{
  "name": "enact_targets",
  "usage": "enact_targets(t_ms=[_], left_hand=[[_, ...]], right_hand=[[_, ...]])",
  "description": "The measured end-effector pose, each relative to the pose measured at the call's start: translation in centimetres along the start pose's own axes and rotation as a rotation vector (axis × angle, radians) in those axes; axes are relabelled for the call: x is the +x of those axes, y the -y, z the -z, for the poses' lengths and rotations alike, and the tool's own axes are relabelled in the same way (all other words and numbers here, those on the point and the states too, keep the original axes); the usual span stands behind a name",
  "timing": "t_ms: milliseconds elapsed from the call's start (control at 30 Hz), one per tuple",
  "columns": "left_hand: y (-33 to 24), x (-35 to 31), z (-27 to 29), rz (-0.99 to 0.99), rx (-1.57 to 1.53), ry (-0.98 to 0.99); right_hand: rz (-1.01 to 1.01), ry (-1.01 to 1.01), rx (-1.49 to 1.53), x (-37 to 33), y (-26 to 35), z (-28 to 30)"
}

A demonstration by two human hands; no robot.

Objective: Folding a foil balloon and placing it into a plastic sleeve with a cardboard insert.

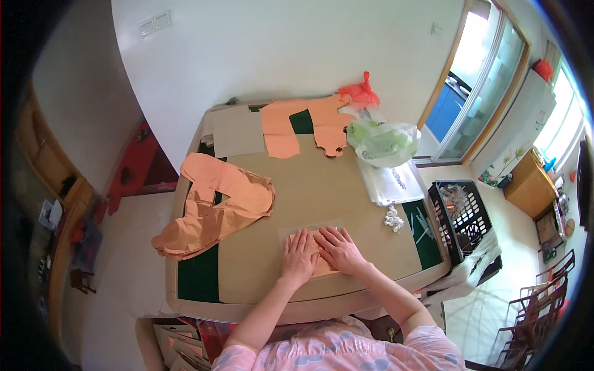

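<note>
My left hand (299, 258) and my right hand (341, 250) lie flat with fingers stretched out. They press side by side on a folded orange, copper-toned piece (324, 269) near the front of the table. A thin, pale see-through sheet or bag seems to show around its upper edge. My palms cover much of the piece, so its exact kind is hidden. To the left lies a crumpled stack of copper-coloured cut-out pieces (230, 193). More orange cut-outs (280, 127) are spread at the far side.
Cardboard (322, 185) covers the green tabletop. At right are clear plastic bags (396, 184), a pale green-and-white bag (385, 143) and small white pieces (393, 219). A black crate (465, 216) stands beside the table. A grey board (237, 132) lies far left; a red bag (361, 92) sits by the wall.
</note>
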State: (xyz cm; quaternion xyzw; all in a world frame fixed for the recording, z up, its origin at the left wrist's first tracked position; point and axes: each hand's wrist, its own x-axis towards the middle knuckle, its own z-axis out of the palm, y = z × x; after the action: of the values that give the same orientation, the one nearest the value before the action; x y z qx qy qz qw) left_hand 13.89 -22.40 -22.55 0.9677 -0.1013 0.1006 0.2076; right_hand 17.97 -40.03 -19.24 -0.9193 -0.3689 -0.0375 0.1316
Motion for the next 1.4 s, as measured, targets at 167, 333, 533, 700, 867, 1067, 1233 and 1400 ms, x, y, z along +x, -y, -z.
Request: enact_targets(t_ms=[167,333,533,700,867,1067,1233,1400], left_hand=[[-0.2,0.0,-0.2,0.019,0.107,0.001],[-0.5,0.0,0.6,0.031,0.134,0.016],[-0.1,-0.1,0.5,0.035,0.113,0.025],[-0.4,0.1,1.1,0.035,0.1,0.064],[-0.4,0.2,1.3,0.025,0.131,0.074],[-0.5,0.1,1.4,0.038,0.154,0.135],[-0.5,0.0,1.3,0.045,0.128,0.127],[-0.1,0.0,1.0,0.031,0.163,0.101]], right_hand=[[-0.085,0.035,-0.038,-0.3,-0.1,0.1],[-0.167,0.038,-0.018,-0.4,-0.3,-0.1],[-0.222,0.065,-0.092,-1.1,-1.3,1.0],[-0.256,-0.176,-0.094,-1.7,-10.4,1.6],[-0.568,-0.49,0.015,1.0,-20.9,5.0],[-0.717,-0.336,0.195,2.3,-25.5,4.9],[-0.65,-0.297,0.168,1.9,-25.8,5.5],[-0.634,-0.487,-0.092,2.1,-22.2,7.2]])
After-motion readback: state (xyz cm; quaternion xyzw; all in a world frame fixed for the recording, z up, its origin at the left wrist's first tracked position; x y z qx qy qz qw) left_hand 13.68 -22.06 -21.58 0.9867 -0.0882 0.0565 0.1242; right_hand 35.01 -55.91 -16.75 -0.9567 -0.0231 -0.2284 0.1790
